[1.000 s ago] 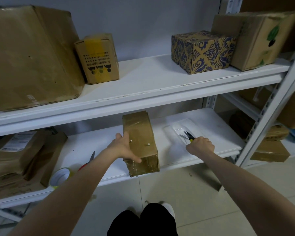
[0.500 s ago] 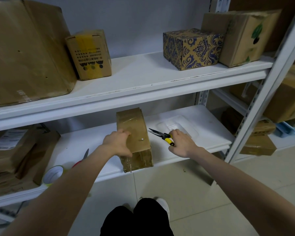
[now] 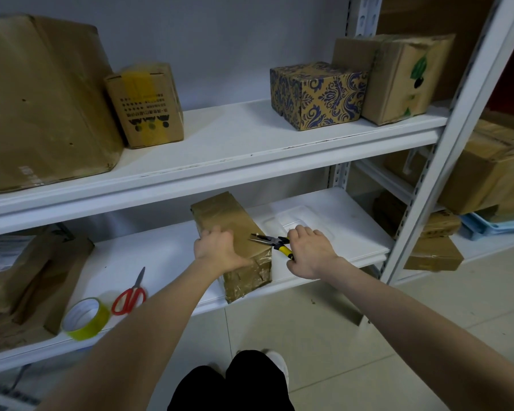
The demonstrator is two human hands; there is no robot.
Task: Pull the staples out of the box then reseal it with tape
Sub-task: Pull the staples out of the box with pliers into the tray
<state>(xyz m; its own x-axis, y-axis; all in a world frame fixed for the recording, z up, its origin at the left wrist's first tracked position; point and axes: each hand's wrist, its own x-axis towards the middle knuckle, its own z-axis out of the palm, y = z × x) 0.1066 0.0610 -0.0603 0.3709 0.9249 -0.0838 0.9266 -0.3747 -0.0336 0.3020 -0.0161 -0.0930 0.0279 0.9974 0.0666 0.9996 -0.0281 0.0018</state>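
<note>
A long brown cardboard box [image 3: 226, 215], wrapped in clear tape, lies on the lower white shelf [image 3: 166, 250] with its near end at the shelf's front edge. My left hand [image 3: 218, 249] presses flat on the box's top near that end. My right hand [image 3: 309, 252] grips yellow-handled pliers [image 3: 272, 241], whose open jaws rest on the box's top right edge at a small metal staple. A roll of yellow tape [image 3: 85, 318] and red-handled scissors [image 3: 131, 293] lie on the same shelf to the left.
A clear plastic tray [image 3: 297, 221] lies on the lower shelf behind my right hand. Brown parcels [image 3: 21, 277] fill the shelf's left end. The upper shelf [image 3: 250, 143] holds several boxes. A metal upright [image 3: 454, 137] stands at the right, tiled floor below.
My right hand picked the pliers up from the plastic tray and carried them left to the box's top. My left hand slid from the box's side onto its top.
</note>
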